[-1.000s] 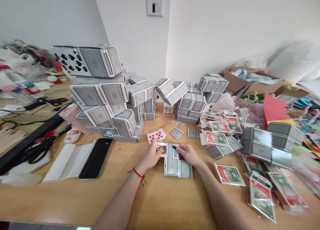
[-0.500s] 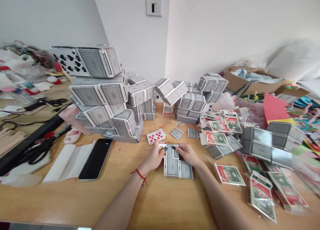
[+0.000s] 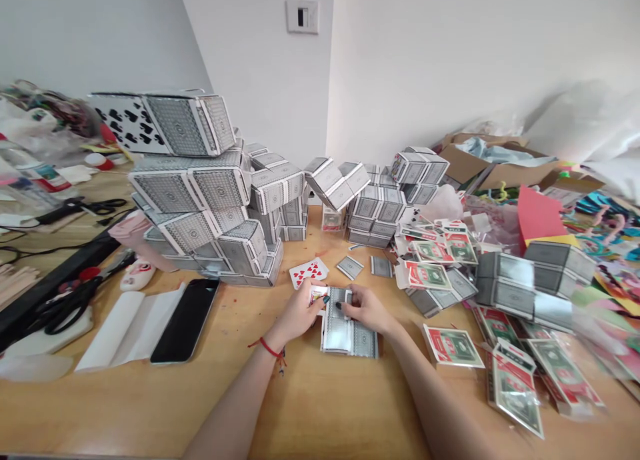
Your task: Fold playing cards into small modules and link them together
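Observation:
Low over the middle of the table, both my hands hold a small piece of joined playing cards [image 3: 336, 332], grey patterned backs showing. My left hand [image 3: 304, 307] pinches its upper left part, where a white card face peeks out by the thumb. From the other side, my right hand [image 3: 369, 308] grips the upper right part, thumb on top; its other fingers are partly hidden. Just beyond my left hand lies a face-up heart card [image 3: 308, 272]. Two folded grey-backed cards, one tilted [image 3: 350, 267] and one straighter [image 3: 382, 267], rest beyond my right hand.
A tall stack of card blocks [image 3: 195, 193] stands at left, with lower card structures [image 3: 377, 207] along the wall. A black phone [image 3: 186, 320], white paper [image 3: 131, 330] and scissors [image 3: 75, 303] lie left. Red-green card boxes [image 3: 454, 347] and more card blocks [image 3: 505, 283] crowd the right.
The joined piece tilts slightly in my hands and now catches a bright glare. My right thumb has shifted a little toward the left. The whole view has moved slightly.

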`<state>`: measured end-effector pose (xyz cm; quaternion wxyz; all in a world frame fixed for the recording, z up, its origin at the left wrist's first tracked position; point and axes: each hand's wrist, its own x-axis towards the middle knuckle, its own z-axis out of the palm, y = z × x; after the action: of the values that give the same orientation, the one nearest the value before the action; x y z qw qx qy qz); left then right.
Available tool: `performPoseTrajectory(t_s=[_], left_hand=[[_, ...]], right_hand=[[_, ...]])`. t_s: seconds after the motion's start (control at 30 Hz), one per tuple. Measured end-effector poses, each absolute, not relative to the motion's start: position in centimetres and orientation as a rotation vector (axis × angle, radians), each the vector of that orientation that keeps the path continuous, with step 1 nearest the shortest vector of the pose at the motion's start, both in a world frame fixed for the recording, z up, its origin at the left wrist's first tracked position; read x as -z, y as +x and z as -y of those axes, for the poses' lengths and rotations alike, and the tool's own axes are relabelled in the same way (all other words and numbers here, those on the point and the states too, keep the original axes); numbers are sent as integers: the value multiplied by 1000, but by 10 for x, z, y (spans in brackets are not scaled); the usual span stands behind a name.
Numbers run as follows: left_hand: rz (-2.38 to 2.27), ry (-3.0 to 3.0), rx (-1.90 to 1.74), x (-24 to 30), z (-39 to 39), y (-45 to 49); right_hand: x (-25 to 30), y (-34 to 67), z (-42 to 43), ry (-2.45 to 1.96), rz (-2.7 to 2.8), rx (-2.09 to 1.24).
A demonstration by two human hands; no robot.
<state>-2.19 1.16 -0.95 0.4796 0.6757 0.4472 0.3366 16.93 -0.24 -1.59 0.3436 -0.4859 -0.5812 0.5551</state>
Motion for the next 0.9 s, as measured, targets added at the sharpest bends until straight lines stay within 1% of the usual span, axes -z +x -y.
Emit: performPoseTrajectory(t_s=[0.23, 0.4, 0.63, 0.9], left_hand=[[-1167, 1532, -810, 10, -19, -27], [-1153, 1515, -698, 15, -19, -25], [-1225, 1613, -835, 23, -16, -19], [-1290, 1622, -824, 18, -13, -13]], right_hand=[[11, 178, 0, -1125, 1351, -1625], [15, 174, -2, -1223, 1298, -1547], [18, 170, -1, -1183, 1243, -1545], [27, 168, -2, -1233, 1231, -1517]])
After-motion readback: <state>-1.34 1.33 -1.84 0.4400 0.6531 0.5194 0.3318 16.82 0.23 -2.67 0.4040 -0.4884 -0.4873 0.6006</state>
